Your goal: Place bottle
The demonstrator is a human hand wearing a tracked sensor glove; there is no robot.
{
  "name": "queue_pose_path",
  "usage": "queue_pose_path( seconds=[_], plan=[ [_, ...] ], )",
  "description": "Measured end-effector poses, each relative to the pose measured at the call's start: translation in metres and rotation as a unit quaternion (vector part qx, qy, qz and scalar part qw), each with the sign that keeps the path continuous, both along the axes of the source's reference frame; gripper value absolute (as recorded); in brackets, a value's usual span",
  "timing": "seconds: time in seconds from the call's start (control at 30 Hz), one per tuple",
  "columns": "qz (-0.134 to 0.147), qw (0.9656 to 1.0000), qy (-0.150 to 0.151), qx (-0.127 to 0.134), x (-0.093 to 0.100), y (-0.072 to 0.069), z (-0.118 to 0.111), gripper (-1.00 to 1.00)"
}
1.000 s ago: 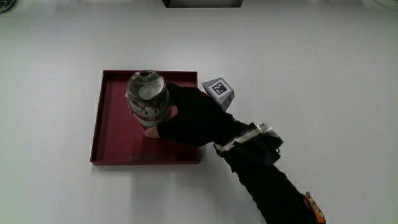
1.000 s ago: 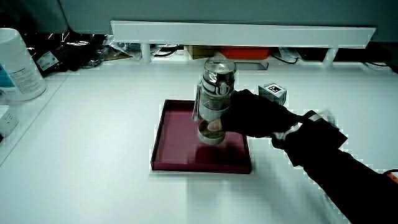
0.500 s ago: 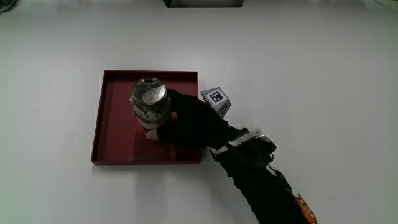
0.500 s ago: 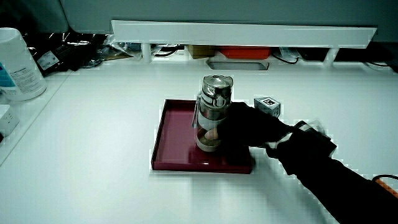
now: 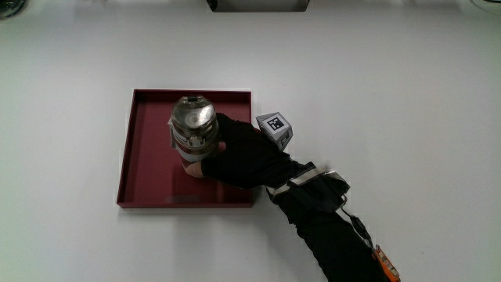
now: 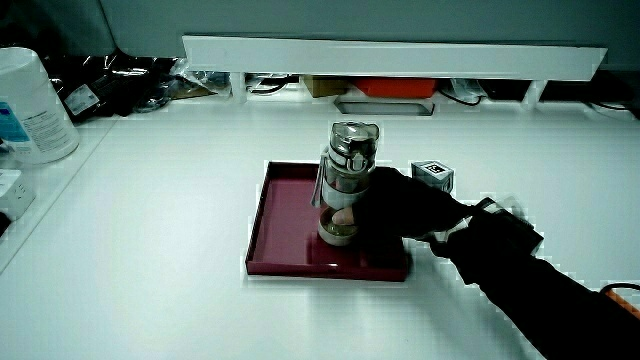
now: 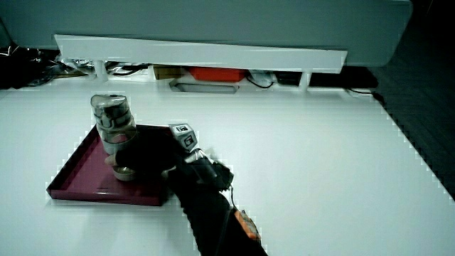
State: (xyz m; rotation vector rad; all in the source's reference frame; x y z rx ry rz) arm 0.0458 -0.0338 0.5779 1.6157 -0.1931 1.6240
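Observation:
A clear bottle (image 5: 192, 133) with a grey metal cap stands upright in the dark red square tray (image 5: 145, 176). Both side views show the bottle (image 6: 345, 185) (image 7: 114, 131) with its base on the floor of the tray (image 6: 285, 235) (image 7: 75, 178). The gloved hand (image 5: 235, 153) is wrapped around the bottle's lower half, shut on it, reaching in over the tray's edge. The patterned cube (image 5: 275, 127) sits on the back of the hand (image 6: 400, 205) (image 7: 153, 153), and the black-sleeved forearm (image 5: 329, 227) runs back toward the person.
A low white partition (image 6: 390, 55) stands at the table's edge farthest from the person, with cables and an orange-red item (image 6: 395, 87) under it. A white tub with a blue label (image 6: 30, 105) rests near the table's corner, beside dark clutter (image 6: 110, 85).
The hand has lowered the bottle from above the tray until it stands on the tray floor. The grasp has stayed closed throughout.

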Motion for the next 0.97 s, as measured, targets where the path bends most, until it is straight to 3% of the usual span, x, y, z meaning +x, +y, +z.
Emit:
queue_pose_path(
  seconds=[0.23,0.37,0.47,0.7,0.87,0.97],
  plan=[
    [-0.003,1.0000,0.001,-0.003,0.001,0.002,0.002,-0.33],
    [-0.006,0.9996,-0.023,-0.014,0.004,0.004,-0.001,-0.52],
    [-0.013,0.9997,-0.021,-0.008,0.012,0.002,-0.005,-0.67],
    [-0.013,0.9991,-0.042,0.002,0.040,0.003,-0.038,-1.00],
    [-0.028,0.9990,-0.014,0.032,0.067,0.005,-0.066,-1.00],
    [-0.037,0.9987,-0.006,0.034,0.084,0.007,-0.086,-1.00]
  ],
)
